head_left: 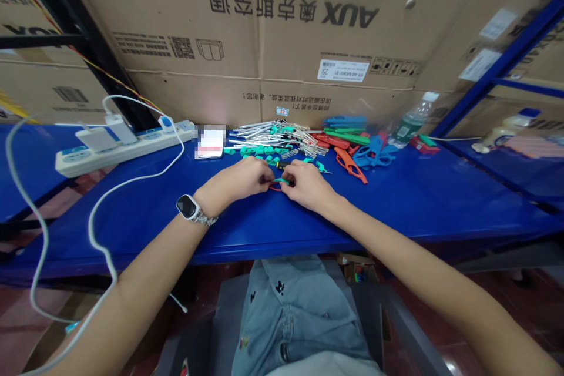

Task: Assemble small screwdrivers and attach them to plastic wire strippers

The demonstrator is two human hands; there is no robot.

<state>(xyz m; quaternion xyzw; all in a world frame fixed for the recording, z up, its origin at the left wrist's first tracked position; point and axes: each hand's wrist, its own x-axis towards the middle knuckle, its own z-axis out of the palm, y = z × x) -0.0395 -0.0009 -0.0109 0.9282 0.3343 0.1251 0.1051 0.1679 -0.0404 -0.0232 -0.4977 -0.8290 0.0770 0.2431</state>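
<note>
My left hand [251, 178] and my right hand [307, 185] are close together over the blue table. Between their pinched fingertips is a small green piece [281, 180], touched from both sides. A red loop-shaped part [275, 188] shows just under it, partly hidden by the fingers. Right behind my hands lie a black and yellow tool [282, 165] and several green pieces [259, 151]. Farther back is a pile of thin metal rods [253, 131]. Clear plastic handles [307, 140] lie at the pile's right side.
Red scissor-like handles [351, 165], blue ones [375, 153] and a bottle [412, 120] stand or lie at the right. A power strip [127, 150] with a white cable [91, 217] and a phone [210, 142] are at the left. A large carton [282, 41] closes the back.
</note>
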